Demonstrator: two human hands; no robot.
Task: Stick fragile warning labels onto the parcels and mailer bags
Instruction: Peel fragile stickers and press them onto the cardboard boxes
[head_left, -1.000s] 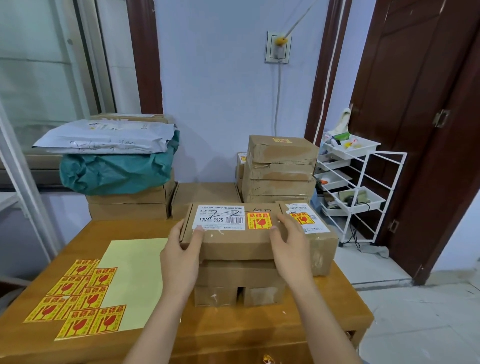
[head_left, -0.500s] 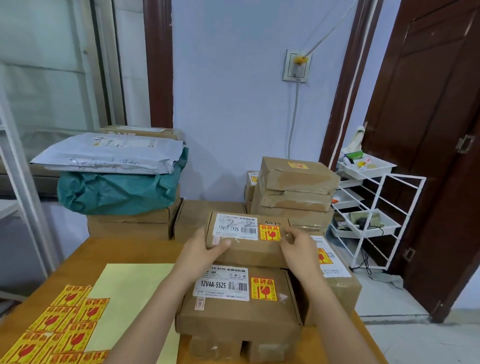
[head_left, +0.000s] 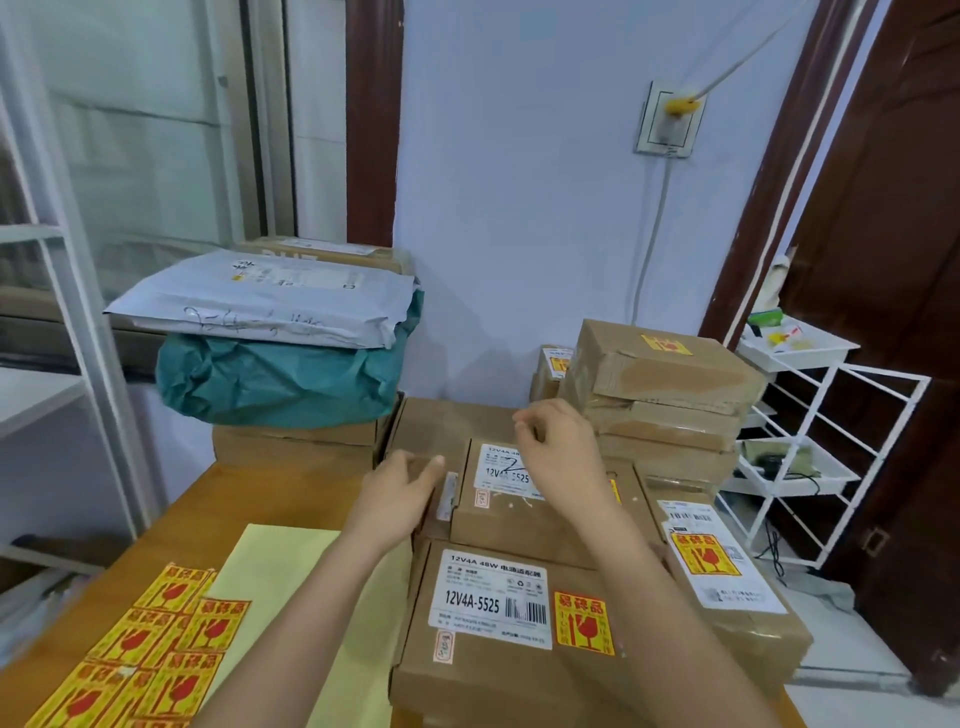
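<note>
Parcels fill the right side of the desk (head_left: 249, 499), and the one I am handling is the small brown parcel (head_left: 524, 514) lying on the stack just behind the near parcel (head_left: 498, 639). My left hand (head_left: 397, 493) lies against the small parcel's left edge, fingers straight and together, the fingertips touching the cardboard at its upper left corner; this grip is open and holds nothing. My right hand (head_left: 563, 449) hovers over the top of the same parcel, covering the right part of its white shipping label (head_left: 506, 470). Its fingers are loosely curled with thumb and forefinger close together; whether anything is pinched between them I cannot tell.

The small parcel is flat, taped cardboard, its label printed "12V4A-5525" with a pen scrawl across it and a small red stamp below. A sliver of yellow shows just right of my right wrist. The near parcel in front of it looks much the same, with a white label and a yellow-and-red fragile sticker (head_left: 584, 621) beside the barcode. To the right of the near parcel lies another parcel (head_left: 737, 618) carrying its own fragile sticker on a long white label. Left of the near parcel, loose fragile labels (head_left: 150, 654) overlap on the desk beside a pale yellow backing sheet (head_left: 275, 577).
</note>
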